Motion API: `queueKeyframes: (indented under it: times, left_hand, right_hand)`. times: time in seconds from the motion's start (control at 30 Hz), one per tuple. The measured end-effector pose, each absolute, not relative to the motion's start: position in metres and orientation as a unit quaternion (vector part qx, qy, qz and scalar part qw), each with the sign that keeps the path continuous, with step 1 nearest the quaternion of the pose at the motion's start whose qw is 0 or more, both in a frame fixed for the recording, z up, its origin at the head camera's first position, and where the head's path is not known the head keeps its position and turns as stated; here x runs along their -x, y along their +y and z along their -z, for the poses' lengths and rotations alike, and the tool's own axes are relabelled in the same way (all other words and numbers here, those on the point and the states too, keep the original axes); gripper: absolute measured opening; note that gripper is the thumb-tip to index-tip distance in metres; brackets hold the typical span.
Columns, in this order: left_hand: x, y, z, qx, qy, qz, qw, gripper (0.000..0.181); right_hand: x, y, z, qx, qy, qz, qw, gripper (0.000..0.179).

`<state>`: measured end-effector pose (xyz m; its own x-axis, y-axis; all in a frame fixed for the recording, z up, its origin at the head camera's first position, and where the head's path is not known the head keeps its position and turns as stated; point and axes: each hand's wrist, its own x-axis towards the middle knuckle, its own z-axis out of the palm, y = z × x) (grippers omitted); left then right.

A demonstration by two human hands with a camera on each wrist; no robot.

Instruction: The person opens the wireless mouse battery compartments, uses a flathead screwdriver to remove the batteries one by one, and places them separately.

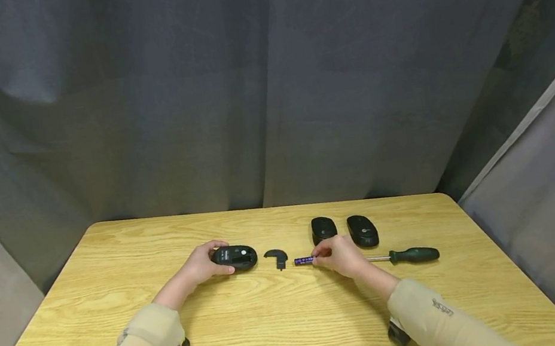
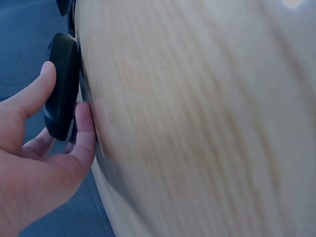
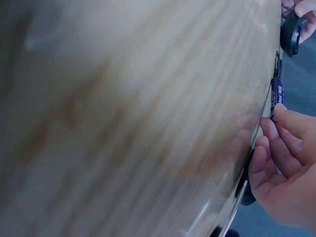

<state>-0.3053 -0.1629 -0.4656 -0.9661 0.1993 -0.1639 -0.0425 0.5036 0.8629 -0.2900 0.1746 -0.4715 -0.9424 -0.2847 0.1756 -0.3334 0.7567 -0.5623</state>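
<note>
In my left hand (image 1: 204, 265) is a black computer mouse (image 1: 236, 256), gripped between thumb and fingers with its underside up and the battery slot exposed. The left wrist view shows the mouse (image 2: 62, 86) edge-on, the thumb on one face and fingers on the other. A loose black battery cover (image 1: 279, 257) lies just right of that mouse. Further right, my right hand (image 1: 344, 257) pinches the right end of a purple battery (image 1: 302, 261) with thumb and fingertips. Whether the battery touches the table is hard to tell.
Behind the right hand sit two more black mice, one (image 1: 323, 228) partly covered by the fingers, the other (image 1: 363, 231) beside it. A screwdriver with a green handle (image 1: 414, 255) lies to the right, its shaft pointing left under the hand. Grey curtains (image 1: 262, 78) surround the wooden table (image 1: 259, 333).
</note>
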Motion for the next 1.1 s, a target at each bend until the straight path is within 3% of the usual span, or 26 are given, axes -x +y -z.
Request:
queueKeyframes:
  times: [0.8,1.1]
  left_hand:
    - [0.311,-0.171,0.470,-0.121,0.923,-0.356,0.079,0.070]
    - [0.304,-0.172,0.465,-0.118,0.913,-0.381,0.081,0.072]
  right_hand:
    - [0.294,0.175,0.474,-0.192,-0.935,-0.298,0.020,0.009]
    - [0.286,0.182,0.464,-0.193,-0.927,-0.321,0.013,0.019]
